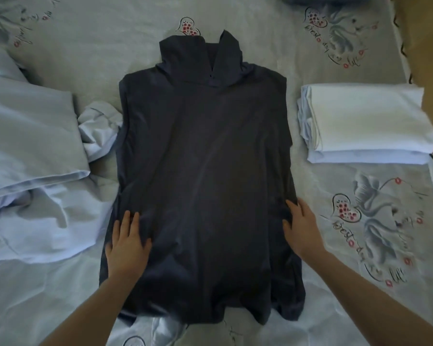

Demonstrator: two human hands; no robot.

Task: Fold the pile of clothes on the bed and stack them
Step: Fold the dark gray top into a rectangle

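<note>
The dark garment (205, 176) lies flat at bed centre. Left hand (126, 242) at 7 o'clock and right hand (301, 227) at 4 o'clock press it, fingers flat, gripping nothing. The person should smooth outward before folding toward the folded stack (365, 123) at 2 o'clock.

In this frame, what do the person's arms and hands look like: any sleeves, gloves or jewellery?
Both forearms are bare as far as the picture shows; no sleeve reaches into view. The left hand and right hand wear no gloves, and no ring, watch or bracelet shows on the sides facing the camera.
</note>
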